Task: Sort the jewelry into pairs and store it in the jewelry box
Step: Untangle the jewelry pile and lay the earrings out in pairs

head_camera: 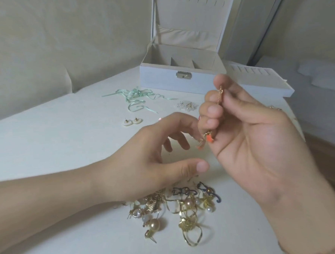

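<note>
My right hand (pixel 249 142) pinches a gold drop earring with an orange charm (pixel 210 139) between thumb and curled fingers, held up above the table. My left hand (pixel 145 166) hovers beside it with fingers loosely curled and holds nothing; its fingertips are close to the dangling charm. Below both hands lies a tangled pile of gold, pearl and dark blue jewelry (pixel 178 209). A pair of white stud earrings (pixel 132 122) and a pair of clear flower earrings (pixel 186 105) lie farther back. The white jewelry box (pixel 160 76) stands open at the back.
A mint green ribbon (pixel 136 98) lies tangled in front of the box. The box's removed white tray (pixel 261 81) rests to its right. The table's right edge (pixel 298 127) runs just behind my right hand, with wooden floor beyond.
</note>
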Demonstrator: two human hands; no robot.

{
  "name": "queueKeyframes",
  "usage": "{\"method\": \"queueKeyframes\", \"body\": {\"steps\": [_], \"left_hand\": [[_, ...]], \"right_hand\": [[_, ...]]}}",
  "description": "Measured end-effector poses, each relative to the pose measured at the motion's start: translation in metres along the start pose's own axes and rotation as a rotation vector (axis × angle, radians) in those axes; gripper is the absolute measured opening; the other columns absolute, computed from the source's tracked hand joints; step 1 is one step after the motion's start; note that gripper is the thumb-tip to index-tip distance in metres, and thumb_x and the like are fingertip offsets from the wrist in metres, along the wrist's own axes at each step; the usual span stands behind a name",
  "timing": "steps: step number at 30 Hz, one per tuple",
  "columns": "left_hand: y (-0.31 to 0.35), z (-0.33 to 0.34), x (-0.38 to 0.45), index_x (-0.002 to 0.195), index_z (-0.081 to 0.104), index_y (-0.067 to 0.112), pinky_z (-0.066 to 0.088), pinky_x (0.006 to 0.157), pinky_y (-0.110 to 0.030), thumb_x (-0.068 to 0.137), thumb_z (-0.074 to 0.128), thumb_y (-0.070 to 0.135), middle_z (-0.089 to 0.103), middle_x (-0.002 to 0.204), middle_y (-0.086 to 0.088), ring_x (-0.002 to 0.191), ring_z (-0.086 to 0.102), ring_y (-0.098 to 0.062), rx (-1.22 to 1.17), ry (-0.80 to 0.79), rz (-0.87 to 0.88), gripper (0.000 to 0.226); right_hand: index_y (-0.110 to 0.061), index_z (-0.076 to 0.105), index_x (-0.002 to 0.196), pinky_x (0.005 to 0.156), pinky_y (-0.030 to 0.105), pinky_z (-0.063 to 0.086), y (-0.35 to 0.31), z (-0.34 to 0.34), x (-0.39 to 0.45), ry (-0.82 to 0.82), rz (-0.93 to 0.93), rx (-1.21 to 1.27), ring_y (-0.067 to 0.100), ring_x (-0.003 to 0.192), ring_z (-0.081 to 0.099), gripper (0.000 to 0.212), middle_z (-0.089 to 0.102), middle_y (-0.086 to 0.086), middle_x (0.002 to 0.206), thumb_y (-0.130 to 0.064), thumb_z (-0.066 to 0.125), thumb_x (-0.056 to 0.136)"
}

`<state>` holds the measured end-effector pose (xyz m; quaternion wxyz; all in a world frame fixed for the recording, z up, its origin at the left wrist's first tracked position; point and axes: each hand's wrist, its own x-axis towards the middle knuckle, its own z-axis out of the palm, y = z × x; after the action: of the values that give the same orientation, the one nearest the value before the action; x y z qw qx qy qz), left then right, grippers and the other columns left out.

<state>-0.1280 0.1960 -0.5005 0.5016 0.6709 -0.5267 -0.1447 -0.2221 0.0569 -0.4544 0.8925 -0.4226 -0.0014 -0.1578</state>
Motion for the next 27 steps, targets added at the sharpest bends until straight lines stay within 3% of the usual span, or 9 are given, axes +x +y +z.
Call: {"method": "queueKeyframes", "body": {"steps": [4, 7, 11, 18, 25, 27], "left_hand": [[-0.001, 0.000, 0.002, 0.100, 0.067, 0.011, 0.051, 0.081, -0.048, 0.086, 0.068, 0.026, 0.070, 0.087, -0.001, 0.082, 0.066, -0.026, -0.179, -0.059, -0.033, 0.021], [-0.004, -0.001, 0.002, 0.091, 0.070, 0.009, 0.052, 0.071, -0.026, 0.086, 0.068, 0.019, 0.070, 0.074, -0.003, 0.069, 0.066, -0.018, -0.355, -0.048, -0.092, 0.012], [-0.006, 0.000, 0.001, 0.094, 0.072, 0.005, 0.050, 0.067, -0.026, 0.094, 0.062, 0.016, 0.067, 0.069, -0.009, 0.066, 0.061, -0.016, -0.420, -0.061, -0.116, 0.015], [-0.005, 0.001, 0.000, 0.096, 0.073, 0.007, 0.047, 0.061, -0.025, 0.094, 0.057, 0.021, 0.063, 0.064, -0.008, 0.060, 0.055, -0.016, -0.345, -0.042, -0.123, 0.021], [-0.008, 0.000, 0.001, 0.089, 0.070, 0.007, 0.034, 0.056, -0.039, 0.094, 0.058, 0.023, 0.047, 0.062, -0.014, 0.058, 0.038, -0.031, -0.377, -0.035, -0.079, 0.020], [-0.008, 0.000, 0.001, 0.089, 0.069, 0.006, 0.035, 0.055, -0.032, 0.095, 0.054, 0.024, 0.053, 0.060, 0.008, 0.057, 0.043, -0.020, -0.324, -0.036, -0.072, 0.023]], "right_hand": [[-0.012, 0.061, 0.093, 0.052, 0.020, 0.046, 0.007, -0.003, 0.003, -0.033, 0.031, 0.073, 0.012, 0.058, 0.056, 0.021, 0.052, 0.002, 0.072, -0.005, 0.042, 0.089], [-0.012, 0.063, 0.092, 0.064, 0.024, 0.052, 0.010, -0.016, 0.006, -0.002, -0.047, 0.008, 0.016, 0.068, 0.058, 0.023, 0.052, 0.002, 0.074, -0.004, 0.042, 0.088], [-0.014, 0.064, 0.093, 0.078, 0.033, 0.050, 0.011, -0.031, 0.007, 0.020, -0.177, -0.170, 0.021, 0.076, 0.056, 0.022, 0.052, 0.002, 0.076, -0.005, 0.044, 0.089], [-0.010, 0.059, 0.096, 0.057, 0.031, 0.048, 0.014, -0.039, 0.001, 0.053, -0.263, -0.265, 0.021, 0.061, 0.055, 0.018, 0.052, 0.002, 0.072, -0.005, 0.042, 0.091], [-0.013, 0.066, 0.092, 0.055, 0.032, 0.049, 0.018, -0.038, -0.001, 0.013, -0.237, -0.373, 0.023, 0.059, 0.058, 0.018, 0.055, 0.004, 0.070, -0.010, 0.050, 0.086], [-0.013, 0.066, 0.091, 0.058, 0.032, 0.049, 0.017, -0.038, -0.001, -0.008, -0.229, -0.364, 0.024, 0.061, 0.057, 0.018, 0.055, 0.004, 0.070, -0.009, 0.050, 0.086]]}}
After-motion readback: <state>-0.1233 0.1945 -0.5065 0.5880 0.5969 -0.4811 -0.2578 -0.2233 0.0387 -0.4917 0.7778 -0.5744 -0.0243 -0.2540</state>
